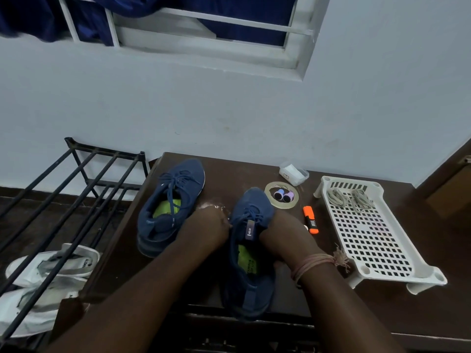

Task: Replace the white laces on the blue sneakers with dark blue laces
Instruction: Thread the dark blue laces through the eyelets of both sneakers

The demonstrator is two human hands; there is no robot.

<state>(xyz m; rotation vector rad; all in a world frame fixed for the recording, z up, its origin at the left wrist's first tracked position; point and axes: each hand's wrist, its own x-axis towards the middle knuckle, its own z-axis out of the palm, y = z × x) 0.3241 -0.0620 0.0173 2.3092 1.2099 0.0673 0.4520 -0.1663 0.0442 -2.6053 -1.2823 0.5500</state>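
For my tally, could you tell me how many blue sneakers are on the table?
2: the left sneaker lies toward the table's far left; the near sneaker sits between both hands. None seems hidden.

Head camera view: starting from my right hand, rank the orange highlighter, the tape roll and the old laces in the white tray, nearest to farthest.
From the right hand:
1. Orange highlighter, just to its right.
2. Tape roll, beyond the shoe's toe.
3. Old laces, far right in the white tray.

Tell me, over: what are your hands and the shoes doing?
Both hands, left hand and right hand, on near sneaker. Dark laces in. Far sneaker laced. Nothing blocking.
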